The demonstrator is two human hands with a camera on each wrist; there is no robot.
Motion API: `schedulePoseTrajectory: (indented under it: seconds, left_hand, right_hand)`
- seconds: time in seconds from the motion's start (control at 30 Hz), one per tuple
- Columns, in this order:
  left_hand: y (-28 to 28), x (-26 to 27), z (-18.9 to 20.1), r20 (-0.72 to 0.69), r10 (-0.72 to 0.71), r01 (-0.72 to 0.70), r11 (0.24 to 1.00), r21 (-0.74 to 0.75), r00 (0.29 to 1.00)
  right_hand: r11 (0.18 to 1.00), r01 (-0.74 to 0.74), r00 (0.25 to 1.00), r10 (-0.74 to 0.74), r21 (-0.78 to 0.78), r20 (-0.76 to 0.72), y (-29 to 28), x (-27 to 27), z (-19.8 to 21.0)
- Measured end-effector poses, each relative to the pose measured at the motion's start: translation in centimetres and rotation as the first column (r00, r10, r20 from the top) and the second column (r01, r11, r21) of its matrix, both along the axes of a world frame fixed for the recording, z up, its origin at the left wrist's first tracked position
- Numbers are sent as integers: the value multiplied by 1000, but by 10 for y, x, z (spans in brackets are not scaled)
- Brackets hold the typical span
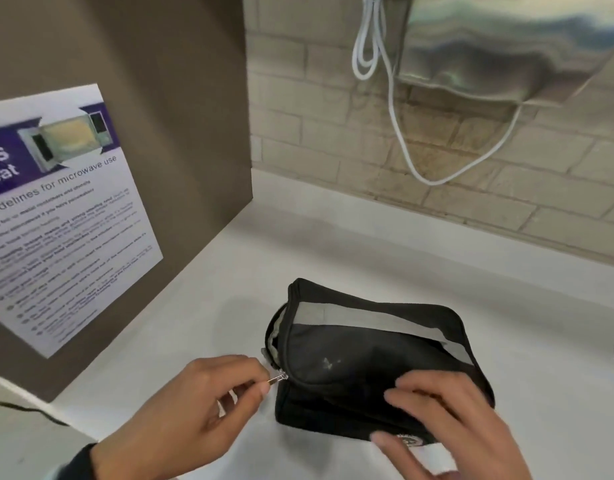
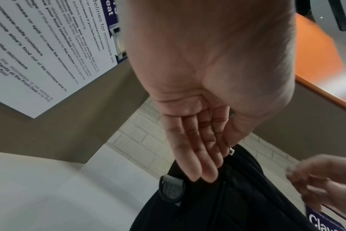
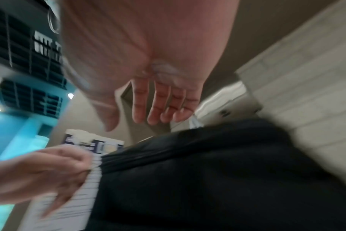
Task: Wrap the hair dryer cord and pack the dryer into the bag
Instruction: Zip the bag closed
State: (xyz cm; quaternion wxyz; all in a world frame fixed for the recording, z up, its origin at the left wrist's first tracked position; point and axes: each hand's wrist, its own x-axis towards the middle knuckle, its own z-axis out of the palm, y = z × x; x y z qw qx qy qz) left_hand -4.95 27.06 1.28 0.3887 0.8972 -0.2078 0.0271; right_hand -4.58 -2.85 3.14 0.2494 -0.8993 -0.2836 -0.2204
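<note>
A black bag with a grey stripe lies on the white counter. My left hand pinches the metal zipper pull at the bag's near left corner, thumb against forefinger. The zip stands partly undone along the left end. My right hand rests flat on the bag's front right part with fingers spread. In the left wrist view the bag fills the lower right, and its zipper pull shows at my left hand's fingertips. The right wrist view is blurred: the bag lies under my right hand. The hair dryer is hidden.
A brown side panel with a microwave-use poster stands to the left. A brick wall runs behind, with a white cord hanging from a steel fixture. A dark cable trails at the far left.
</note>
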Motion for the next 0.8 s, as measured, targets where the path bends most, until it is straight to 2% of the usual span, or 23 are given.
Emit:
schedulePoseTrajectory:
  seconds: [0.1,0.23,0.33,0.53,0.8]
  left_hand:
    - [3,1,0,8,-17,17,999,-45,1000]
    - [5,2,-1,49,-34,37,997,-72,998]
    - [5,4,-6,88,30,-22,995,-95,996]
    - [6,11,-13,114,152,-133,979,-157,982]
    - [8,41,-13,143,162,-139,978,-157,976]
  right_hand:
    - [996,-88,991,85,24,106,55,5,-19]
    - [999,12,973,-19,32,229,92,17,-34]
    - [997,67,950,-73,29,304,99,20,-35]
    - [993,78,943,-47,-83,329,100,17,-28]
    - [957,92,966,-19,-274,257,94,1,-15]
